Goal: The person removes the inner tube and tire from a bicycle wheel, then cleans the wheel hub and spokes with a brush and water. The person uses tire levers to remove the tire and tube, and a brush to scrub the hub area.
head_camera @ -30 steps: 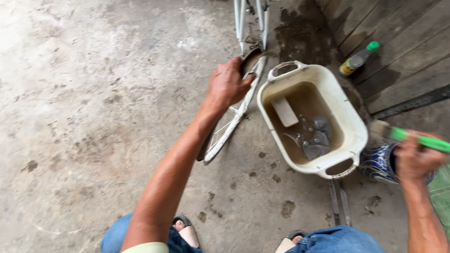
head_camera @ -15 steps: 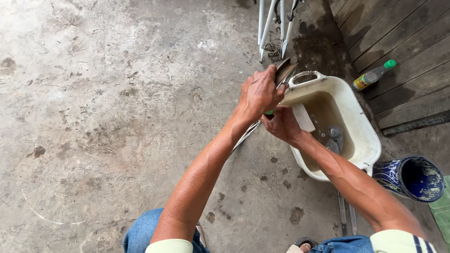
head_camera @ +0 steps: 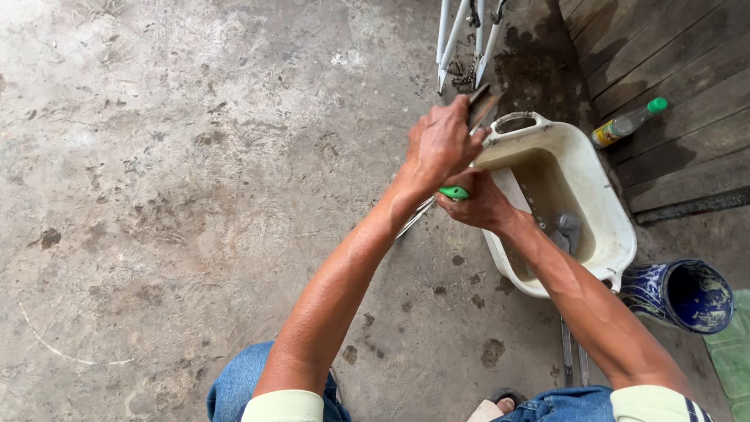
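My left hand (head_camera: 439,144) is closed over a bicycle wheel rim (head_camera: 414,219) at the left edge of a cream plastic basin (head_camera: 609,227). Under it, my right hand (head_camera: 478,205) grips the green handle (head_camera: 453,192) of a brush whose brown bristle head (head_camera: 483,103) sticks out above my left hand. The two hands touch, and most of the rim is hidden behind them. The basin holds murky water with a grey cloth (head_camera: 567,230) in it.
White bicycle frame tubes (head_camera: 462,35) stand at the top. A green-capped bottle (head_camera: 626,123) lies on dark wooden boards (head_camera: 664,62) at the right. A blue patterned pot (head_camera: 681,294) sits beside the basin. Stained concrete floor (head_camera: 180,172) spreads to the left.
My right hand has come in from the far right with the green-handled brush and now sits under my left hand at the rim. The view has shifted slightly.
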A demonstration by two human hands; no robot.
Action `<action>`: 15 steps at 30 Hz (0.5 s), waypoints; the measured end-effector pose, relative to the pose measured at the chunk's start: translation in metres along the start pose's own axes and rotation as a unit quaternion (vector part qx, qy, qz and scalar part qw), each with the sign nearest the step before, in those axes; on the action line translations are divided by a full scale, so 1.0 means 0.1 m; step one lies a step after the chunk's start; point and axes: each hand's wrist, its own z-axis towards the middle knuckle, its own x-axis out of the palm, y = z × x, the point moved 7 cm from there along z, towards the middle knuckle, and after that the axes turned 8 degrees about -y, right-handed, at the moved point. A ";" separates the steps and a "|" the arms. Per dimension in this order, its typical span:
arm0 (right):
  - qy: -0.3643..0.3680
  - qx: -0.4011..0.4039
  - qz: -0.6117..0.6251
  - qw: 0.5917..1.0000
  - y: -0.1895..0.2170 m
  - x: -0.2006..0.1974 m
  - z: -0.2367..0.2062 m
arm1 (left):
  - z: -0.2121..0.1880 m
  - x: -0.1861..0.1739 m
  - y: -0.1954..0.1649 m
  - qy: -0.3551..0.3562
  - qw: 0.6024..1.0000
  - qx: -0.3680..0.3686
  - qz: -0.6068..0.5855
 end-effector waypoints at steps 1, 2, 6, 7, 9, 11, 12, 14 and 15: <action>-0.026 -0.007 -0.009 1.000 -0.01 -0.01 -0.01 | 0.03 0.00 0.02 0.004 1.000 -0.005 -0.002; -0.052 -0.017 -0.017 0.998 -0.01 -0.02 -0.02 | 0.04 0.00 0.04 0.007 1.000 -0.011 -0.003; -0.052 0.035 0.031 0.998 -0.15 0.04 -0.01 | 0.05 -0.06 0.08 -0.045 0.999 0.018 -0.013; -0.042 0.080 0.077 0.993 -0.23 0.07 0.00 | 0.05 -0.05 0.10 -0.047 0.999 0.014 -0.010; -0.022 0.168 0.163 0.972 -0.39 0.11 0.02 | 0.07 -0.03 0.14 -0.037 0.999 -0.005 -0.006; -0.003 0.172 0.205 0.964 -0.41 0.14 0.04 | 0.10 0.00 0.20 -0.011 0.999 -0.036 -0.003; 0.007 0.173 0.226 0.959 -0.41 0.17 0.05 | 0.11 -0.03 0.19 -0.027 0.999 -0.024 -0.001; -0.035 0.109 0.144 0.983 -0.35 0.13 0.07 | 0.13 -0.08 0.18 -0.056 0.998 0.001 0.001; -0.056 0.076 0.101 0.990 -0.31 0.11 0.07 | 0.14 -0.07 0.19 -0.045 0.999 -0.005 -0.003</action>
